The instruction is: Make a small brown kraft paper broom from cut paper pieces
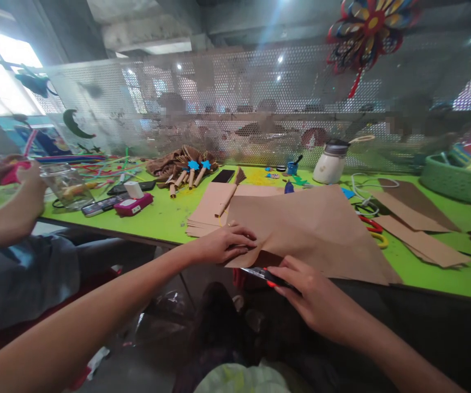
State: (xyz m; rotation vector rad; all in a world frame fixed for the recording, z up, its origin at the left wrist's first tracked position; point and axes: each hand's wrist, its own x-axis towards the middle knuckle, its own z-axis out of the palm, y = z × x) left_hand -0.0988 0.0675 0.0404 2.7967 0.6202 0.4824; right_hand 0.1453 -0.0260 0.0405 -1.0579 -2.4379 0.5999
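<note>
Your left hand lies with its fingers over the near left part of the large brown paper, which spreads across the green surface. Your right hand grips a dark-handled, blade-like tool, its pale end at the near edge. Between your hands the sheet lifts into a fold, open toward you.

The step in hand appears to be slitting the paper along this fold. For a clean line, press the layers flat, crease firmly, and draw the blade at a low, even angle; a loose bulge would probably let it wander or tear. Your left fingertips are best set behind the blade's path.

Hard to make out: the tool's exact type, its cutting edge and whether it has entered the fold. Your right palm is out of view, and the fold's interior is in shadow.
</note>
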